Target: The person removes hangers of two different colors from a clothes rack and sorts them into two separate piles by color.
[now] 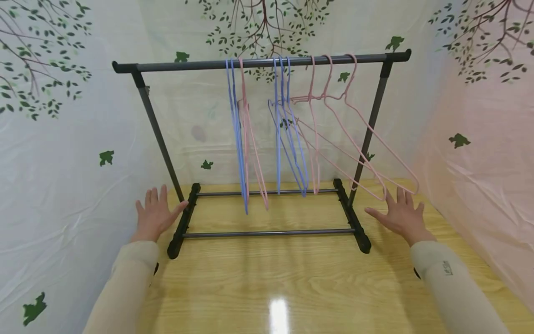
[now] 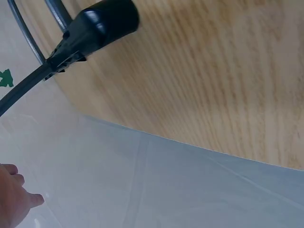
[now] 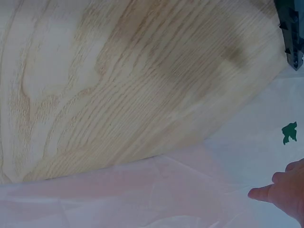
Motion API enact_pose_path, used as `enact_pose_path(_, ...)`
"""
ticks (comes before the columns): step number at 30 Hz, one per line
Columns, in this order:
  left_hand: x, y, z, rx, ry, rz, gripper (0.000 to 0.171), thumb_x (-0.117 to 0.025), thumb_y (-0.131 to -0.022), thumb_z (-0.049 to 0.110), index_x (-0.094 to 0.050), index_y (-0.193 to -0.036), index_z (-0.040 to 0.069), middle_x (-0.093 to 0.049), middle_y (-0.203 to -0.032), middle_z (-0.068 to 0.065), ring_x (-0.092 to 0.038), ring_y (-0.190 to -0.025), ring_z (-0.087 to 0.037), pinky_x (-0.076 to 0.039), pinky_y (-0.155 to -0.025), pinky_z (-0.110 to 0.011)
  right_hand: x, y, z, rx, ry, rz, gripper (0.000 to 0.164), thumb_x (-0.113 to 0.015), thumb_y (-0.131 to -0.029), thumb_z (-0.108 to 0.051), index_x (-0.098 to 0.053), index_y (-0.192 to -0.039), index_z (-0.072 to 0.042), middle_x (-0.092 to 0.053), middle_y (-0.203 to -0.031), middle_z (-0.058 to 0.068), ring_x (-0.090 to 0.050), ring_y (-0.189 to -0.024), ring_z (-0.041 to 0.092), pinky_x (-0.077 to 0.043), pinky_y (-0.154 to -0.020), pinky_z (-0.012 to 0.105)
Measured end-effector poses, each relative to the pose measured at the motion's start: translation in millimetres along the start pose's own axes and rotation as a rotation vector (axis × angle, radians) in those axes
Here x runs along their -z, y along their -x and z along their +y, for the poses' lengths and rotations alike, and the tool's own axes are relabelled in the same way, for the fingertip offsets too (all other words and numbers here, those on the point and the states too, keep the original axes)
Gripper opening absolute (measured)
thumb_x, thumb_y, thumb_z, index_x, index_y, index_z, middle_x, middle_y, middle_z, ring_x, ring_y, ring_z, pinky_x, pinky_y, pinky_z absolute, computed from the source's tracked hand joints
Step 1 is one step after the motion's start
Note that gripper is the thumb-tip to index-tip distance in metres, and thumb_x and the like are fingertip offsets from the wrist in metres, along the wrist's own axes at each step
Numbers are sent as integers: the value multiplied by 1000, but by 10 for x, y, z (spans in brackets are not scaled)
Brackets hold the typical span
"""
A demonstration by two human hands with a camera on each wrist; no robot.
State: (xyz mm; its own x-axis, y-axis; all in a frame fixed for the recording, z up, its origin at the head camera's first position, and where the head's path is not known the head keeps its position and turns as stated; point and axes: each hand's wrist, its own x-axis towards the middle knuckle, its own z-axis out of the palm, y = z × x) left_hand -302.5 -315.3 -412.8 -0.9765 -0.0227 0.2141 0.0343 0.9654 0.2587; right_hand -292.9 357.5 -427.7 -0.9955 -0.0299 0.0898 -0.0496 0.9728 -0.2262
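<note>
Head view shows left hand [image 1: 153, 218] and right hand [image 1: 401, 218] spread, empty, well apart; pink hangers [image 1: 324, 97] overlapping toward the rail's [image 1: 187, 66] right end could tangle if the right hand bumped them.

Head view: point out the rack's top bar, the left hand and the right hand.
Top bar [image 1: 258, 63]: head view, bare stretch near its middle.
Left hand [image 1: 152, 218]: head view, back of the hand.
Right hand [image 1: 403, 219]: head view, back of the hand.

Bright, even head view; dimmer wrist views.
White glare [image 1: 279, 316] marks the wooden surface [image 1: 225, 278] at the head view's bottom centre, between soft shadows; the wrist views look slightly soft.
</note>
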Motion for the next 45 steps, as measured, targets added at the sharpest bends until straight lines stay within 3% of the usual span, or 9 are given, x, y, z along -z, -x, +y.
enact_pose_path(6,50,-105,26,23,58,7,105,-36,-95,73,-1,-155,-7,-8,-153,-42,-8,-141,-57,-4,-107,-75,70,-42,-8,-5,-28,14,108,-43,-90,-77,-6,-158,-2,1,-153,42,1,-139,62,2,-98,83)
enact_pose_path(14,174,-277,98,34,193,53,98,-42,-100,60,1,-154,-9,-15,-150,-44,-20,-136,-60,-21,-108,-69,188,-75,8,3,-52,56,102,-45,-91,-74,-11,-159,-5,-9,-152,44,-9,-137,62,-6,-98,82)
enact_pose_path(22,227,-426,144,65,374,70,92,-49,-101,50,0,-156,-5,-14,-154,-40,-18,-140,-57,-19,-111,-66,262,-104,22,-6,-86,83,101,-47,-92,-71,-16,-157,-1,-5,-152,43,-15,-133,66,-26,-96,78)
enact_pose_path(28,238,-496,177,68,457,133,81,-50,-104,41,-9,-156,-6,-28,-150,-38,-30,-136,-53,-28,-109,-64,315,-124,57,20,-120,109,96,-48,-96,-63,-13,-156,2,-8,-152,42,-20,-129,69,-34,-89,77)
enact_pose_path(35,280,-519,261,88,618,251,65,-51,-104,29,-23,-154,-2,-45,-142,-31,-47,-130,-45,-42,-104,-54,458,-89,10,43,-267,148,89,-51,-99,-53,-13,-156,3,-16,-152,41,-23,-131,65,-27,-98,77)
enact_pose_path(40,300,-545,282,119,653,323,54,-53,-104,20,-34,-150,0,-53,-136,-28,-54,-123,-42,-47,-99,-52,586,-57,-1,42,-360,193,79,-48,-103,-48,-16,-157,1,-23,-150,40,-26,-131,63,-24,-100,76)
enact_pose_path(43,303,-559,277,122,646,337,50,-53,-104,18,-39,-148,0,-55,-133,-27,-56,-121,-41,-48,-97,-52,683,-53,0,38,-407,239,72,-44,-105,-44,-22,-155,4,-32,-146,40,-35,-128,60,-32,-99,72)
enact_pose_path(45,300,-571,276,121,641,337,48,-52,-104,18,-41,-147,0,-56,-132,-27,-56,-120,-40,-48,-96,-52,760,-43,0,7,-473,259,69,-41,-106,-45,-26,-155,2,-36,-146,37,-40,-128,56,-43,-96,60)
